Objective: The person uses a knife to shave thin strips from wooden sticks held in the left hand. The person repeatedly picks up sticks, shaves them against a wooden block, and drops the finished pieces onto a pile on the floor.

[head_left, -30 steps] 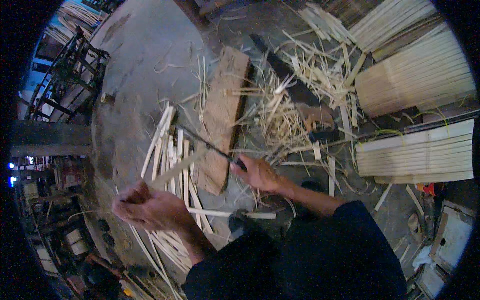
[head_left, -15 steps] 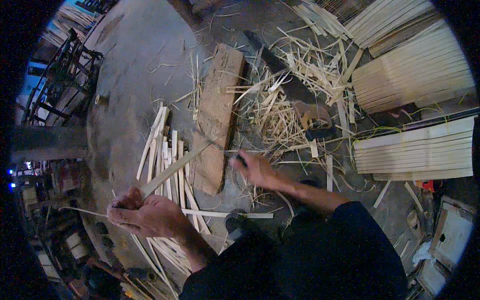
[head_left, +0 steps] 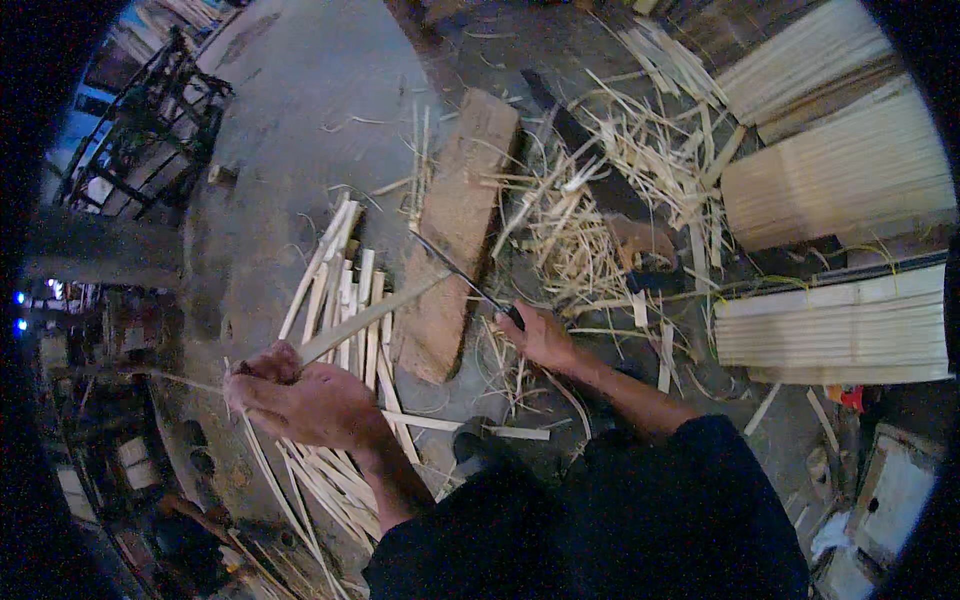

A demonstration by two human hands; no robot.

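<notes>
My left hand [head_left: 310, 405] is closed around one end of a flat pale wooden strip [head_left: 375, 314]. The strip slants up to the right, and its far end lies over a thick rough wooden board [head_left: 455, 215] on the floor. My right hand [head_left: 548, 343] grips a knife by its black handle. The thin dark blade of the knife [head_left: 455, 271] points up and left above the board, crossing the strip near its far end. Whether the edge bites into the wood, I cannot tell. Under and beside my left arm lie several loose pale strips [head_left: 345, 480].
A tangle of thin shavings [head_left: 580, 240] spreads right of the board, with a long dark flat tool [head_left: 565, 125] among it. Stacks of slatted pale panels [head_left: 835, 325] stand at the right. A dark metal frame [head_left: 140, 135] is at the far left.
The whole view has shifted a little, so the floor things sit farther right. The knife blade, blurred before, now shows sharply. Both hands keep their hold.
</notes>
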